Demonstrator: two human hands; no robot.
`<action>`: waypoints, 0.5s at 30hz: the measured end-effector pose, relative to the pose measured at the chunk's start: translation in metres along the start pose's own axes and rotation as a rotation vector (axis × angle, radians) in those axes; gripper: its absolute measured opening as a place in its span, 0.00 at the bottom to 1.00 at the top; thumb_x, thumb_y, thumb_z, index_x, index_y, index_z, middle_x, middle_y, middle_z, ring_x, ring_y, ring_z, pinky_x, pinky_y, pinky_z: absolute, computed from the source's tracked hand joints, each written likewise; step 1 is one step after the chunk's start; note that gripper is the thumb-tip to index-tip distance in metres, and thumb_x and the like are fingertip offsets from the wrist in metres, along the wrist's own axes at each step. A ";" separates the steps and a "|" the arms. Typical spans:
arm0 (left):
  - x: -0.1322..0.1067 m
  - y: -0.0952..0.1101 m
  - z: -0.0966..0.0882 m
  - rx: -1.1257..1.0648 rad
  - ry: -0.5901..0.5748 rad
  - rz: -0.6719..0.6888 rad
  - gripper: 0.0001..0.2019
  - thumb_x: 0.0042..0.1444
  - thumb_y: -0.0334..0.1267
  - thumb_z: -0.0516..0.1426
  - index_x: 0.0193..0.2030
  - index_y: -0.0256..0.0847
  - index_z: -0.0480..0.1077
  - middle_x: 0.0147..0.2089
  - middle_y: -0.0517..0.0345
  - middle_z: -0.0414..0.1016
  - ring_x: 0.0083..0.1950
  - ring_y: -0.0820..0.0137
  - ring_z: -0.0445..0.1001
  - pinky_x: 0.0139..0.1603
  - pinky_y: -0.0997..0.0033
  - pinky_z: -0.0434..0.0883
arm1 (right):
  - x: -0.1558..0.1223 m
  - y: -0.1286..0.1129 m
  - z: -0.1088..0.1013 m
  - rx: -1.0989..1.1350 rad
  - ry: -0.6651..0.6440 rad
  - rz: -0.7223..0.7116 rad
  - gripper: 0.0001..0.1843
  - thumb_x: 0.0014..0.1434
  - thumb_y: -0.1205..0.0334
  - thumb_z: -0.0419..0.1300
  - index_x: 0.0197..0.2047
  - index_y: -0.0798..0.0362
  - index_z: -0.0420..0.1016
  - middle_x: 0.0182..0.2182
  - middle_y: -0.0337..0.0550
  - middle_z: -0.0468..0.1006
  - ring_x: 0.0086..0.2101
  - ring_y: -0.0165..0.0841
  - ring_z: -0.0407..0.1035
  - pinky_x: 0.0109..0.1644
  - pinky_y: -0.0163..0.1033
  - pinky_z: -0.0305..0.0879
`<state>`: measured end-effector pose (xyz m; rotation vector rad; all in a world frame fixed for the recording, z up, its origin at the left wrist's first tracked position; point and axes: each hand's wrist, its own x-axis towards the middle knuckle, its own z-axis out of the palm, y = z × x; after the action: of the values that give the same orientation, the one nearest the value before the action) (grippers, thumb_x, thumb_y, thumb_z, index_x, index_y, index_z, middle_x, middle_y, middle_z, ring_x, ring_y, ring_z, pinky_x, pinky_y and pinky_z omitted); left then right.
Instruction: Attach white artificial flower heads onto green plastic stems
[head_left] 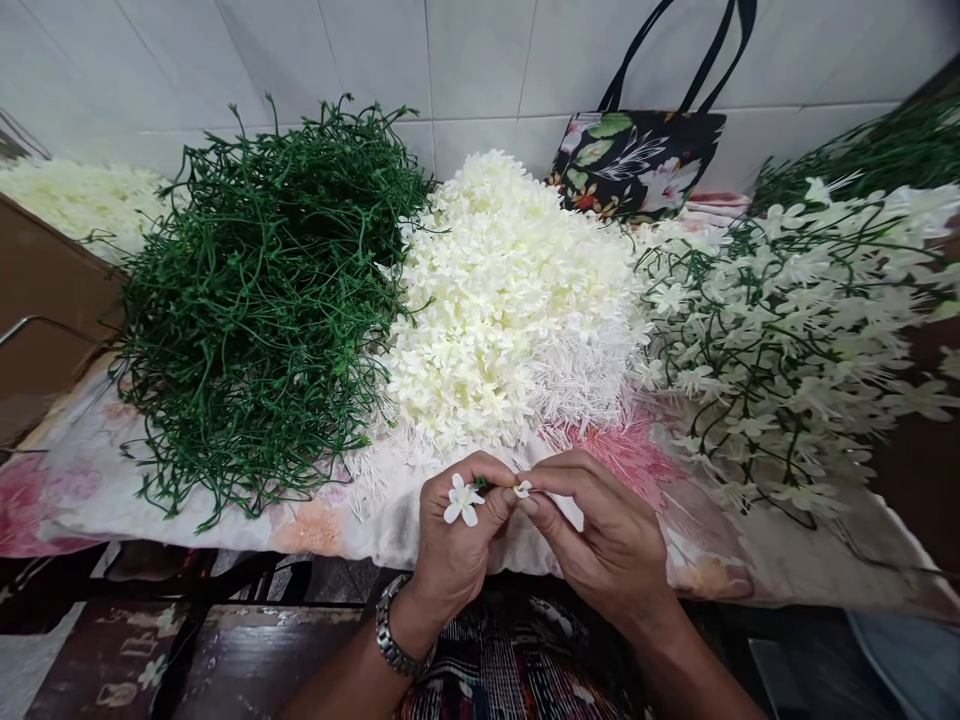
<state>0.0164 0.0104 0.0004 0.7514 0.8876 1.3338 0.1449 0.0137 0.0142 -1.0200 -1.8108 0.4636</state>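
Observation:
My left hand [457,540], with a metal watch [393,632] on its wrist, pinches a green plastic stem [480,482]. A white artificial flower [463,500] on that stem shows beside the left fingers. Close against it, my right hand [600,540] pinches a small white blossom [523,489] between thumb and index finger. The fingertips of both hands meet there, so the join between stem and blossom is mostly hidden. Just beyond the hands lies a heap of loose cream-white artificial flower heads [495,290], with thin white stamens [585,375] along its near right side.
A tall tangle of green plastic stems [262,280] stands left on the floral cloth [322,525]. Assembled white flower sprays [795,340] lie at right. A black floral bag [641,165] leans on the tiled wall [480,60]. A brown box [45,300] borders the left.

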 end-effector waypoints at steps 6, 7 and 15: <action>-0.002 0.005 -0.009 0.135 -0.186 -0.059 0.12 0.54 0.42 0.57 0.40 0.40 0.76 0.30 0.57 0.67 0.25 0.77 0.59 0.23 0.77 0.58 | -0.006 0.011 -0.002 0.112 0.045 0.178 0.04 0.57 0.70 0.57 0.34 0.52 0.70 0.26 0.36 0.73 0.27 0.25 0.67 0.31 0.31 0.64; -0.002 0.006 -0.010 0.163 -0.190 -0.059 0.12 0.55 0.43 0.56 0.41 0.40 0.76 0.30 0.57 0.67 0.24 0.77 0.59 0.22 0.77 0.58 | -0.007 0.012 -0.003 0.139 0.052 0.212 0.03 0.57 0.69 0.57 0.33 0.52 0.70 0.26 0.36 0.72 0.27 0.25 0.67 0.30 0.30 0.64; -0.002 0.008 -0.011 0.330 -0.138 0.008 0.07 0.56 0.37 0.56 0.35 0.39 0.73 0.25 0.60 0.72 0.28 0.75 0.68 0.31 0.75 0.65 | -0.003 0.012 -0.008 0.257 0.021 0.278 0.04 0.57 0.67 0.58 0.30 0.52 0.69 0.24 0.35 0.69 0.25 0.24 0.64 0.28 0.28 0.61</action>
<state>0.0025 0.0091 0.0018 1.0898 1.0054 1.1396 0.1572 0.0170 0.0080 -1.0936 -1.5486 0.8293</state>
